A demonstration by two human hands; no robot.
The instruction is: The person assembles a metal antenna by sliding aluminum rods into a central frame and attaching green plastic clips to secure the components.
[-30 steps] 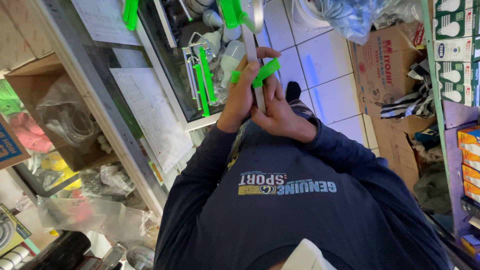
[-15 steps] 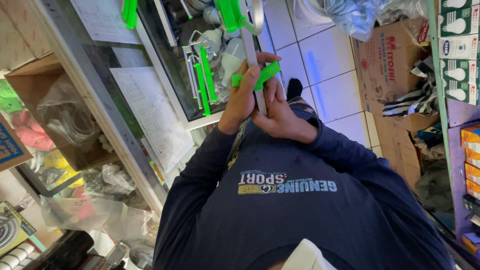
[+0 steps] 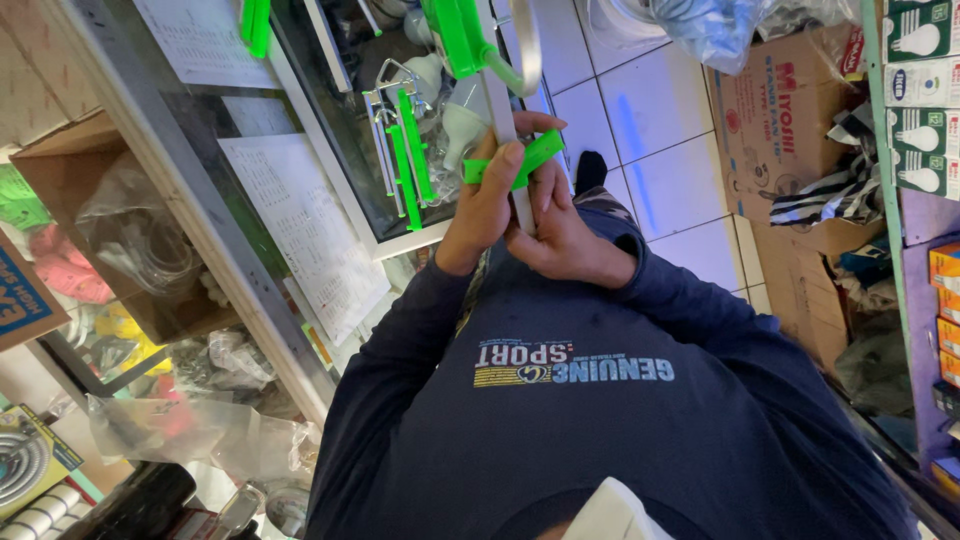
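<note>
White floor tiles run along the far side of a crowded shop aisle, and you look down over your dark blue sweatshirt at your own hands. Your left hand is clenched around a white bar with green plastic fittings; your right hand wraps the bar's lower end just beside it, fingers closed on it too. You hold the bar upright in front of your chest, above the near edge of a glass display case on the left.

Inside that case lie more white and green fittings and some white parts, too jumbled to tell apart. Printed sheets lie on its glass top. On the left, an open cardboard box holds clear plastic bags. On the right, a brown carton leans against shelves stacked with bulb boxes; a striped cloth hangs from it.

Compared with half a second ago, your hands keep the same hold on the bar and nothing around them has shifted noticeably.
</note>
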